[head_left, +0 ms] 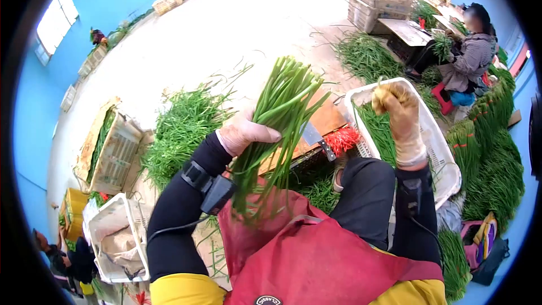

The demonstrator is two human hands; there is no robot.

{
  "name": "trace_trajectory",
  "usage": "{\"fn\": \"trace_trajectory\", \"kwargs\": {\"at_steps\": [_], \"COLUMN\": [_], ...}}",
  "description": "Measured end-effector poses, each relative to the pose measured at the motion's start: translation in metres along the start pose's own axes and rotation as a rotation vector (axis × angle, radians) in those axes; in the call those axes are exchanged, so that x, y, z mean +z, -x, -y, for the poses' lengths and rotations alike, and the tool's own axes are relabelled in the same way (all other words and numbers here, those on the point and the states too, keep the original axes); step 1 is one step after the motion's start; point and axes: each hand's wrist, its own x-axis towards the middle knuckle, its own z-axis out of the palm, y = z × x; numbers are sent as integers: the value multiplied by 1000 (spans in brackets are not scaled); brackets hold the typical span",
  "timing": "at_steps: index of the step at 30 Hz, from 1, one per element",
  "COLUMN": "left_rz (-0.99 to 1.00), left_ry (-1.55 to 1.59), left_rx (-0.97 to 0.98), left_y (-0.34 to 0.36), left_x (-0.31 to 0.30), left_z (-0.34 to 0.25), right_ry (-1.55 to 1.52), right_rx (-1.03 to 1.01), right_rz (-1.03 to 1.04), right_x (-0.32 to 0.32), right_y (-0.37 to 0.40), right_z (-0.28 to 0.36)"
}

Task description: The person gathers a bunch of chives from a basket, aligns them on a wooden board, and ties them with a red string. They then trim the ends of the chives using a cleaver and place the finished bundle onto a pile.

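Observation:
My left hand [248, 131], in a pale glove, is closed around a thick bunch of long green stalks [282, 99], raised in front of my red apron with the ends hanging below. Above the white plastic crate [446, 155], my right hand [401, 116], in a stained glove, is closed with its fingers curled; what it pinches, if anything, is too small to make out. Between the hands is a wooden board [327, 114]. A knife [311, 136] with a dark handle lies there, beside a pile of red ties [342, 140]. More green stalks [379, 135] lie in the crate.
Loose green stalks [183, 130] lie heaped on the floor at left, near a white basket [107, 248]. Tied bundles [491, 152] line the right wall. A seated person [471, 51] handles greens at upper right, near stacked crates [375, 5]. Another person [73, 260] is at lower left.

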Motion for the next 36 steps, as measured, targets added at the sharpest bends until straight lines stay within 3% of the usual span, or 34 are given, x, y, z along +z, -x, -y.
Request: {"fn": "trace_trajectory", "kwargs": {"at_steps": [2,4,5,6,8,9,10,12,13,14,16,18,22,24,26,27,28,30,32,33,34,36], "left_rz": [-6,-24,-58,-88,-66,70,53,54,-45,-83,-151,-178,-155,-168,-187,-197,-206,-204,-208,-186,-165,-175], "left_ry": [-58,-165,-184,-200,-366,-695,-580,-347,-193,-62,120,208,288,274,260,304,346,344,347,328,306,285], "left_rx": [-96,-150,-219,-289,-383,-351,-323,-426,-513,-481,-605,-492,-548,-534,-522,-549,-578,-594,-605,-600,-598,-633], "left_y": [10,20,27,33,47,59,59,67,75,81,94,90,104,108,110,112,113,111,108,107,108,111], "left_x": [2,2,5,7,2,-10,6,27,36,40,48,69,57,65,64,55,47,39,39,39,39,36], "left_z": [-19,-30,-32,-32,-20,-10,5,31,47,77,111,130,176,172,174,186,196,205,207,205,203,208], "right_ry": [-13,420,556,538,382,240,140,-205,137,156,262,-102,-152,-19,201,490,488,11,-190,-411,-419,766], "right_rx": [202,251,203,206,-97,-165,-251,36,-307,-430,-76,174,70,211,254,340,346,168,52,157,160,369], "right_rz": [321,634,681,688,466,391,291,459,498,388,579,685,566,195,271,585,585,567,652,727,732,1105], "right_x": [-13,-12,-3,4,18,34,48,60,66,80,82,86,62,47,34,33,40,60,71,87,79,45], "right_y": [21,39,42,47,55,65,73,86,86,107,135,143,146,133,124,109,104,91,86,104,103,98], "right_z": [7,15,31,28,16,3,-9,-17,-22,-57,-78,-121,-124,-125,-135,-136,-133,-75,-30,-57,-72,-93]}}
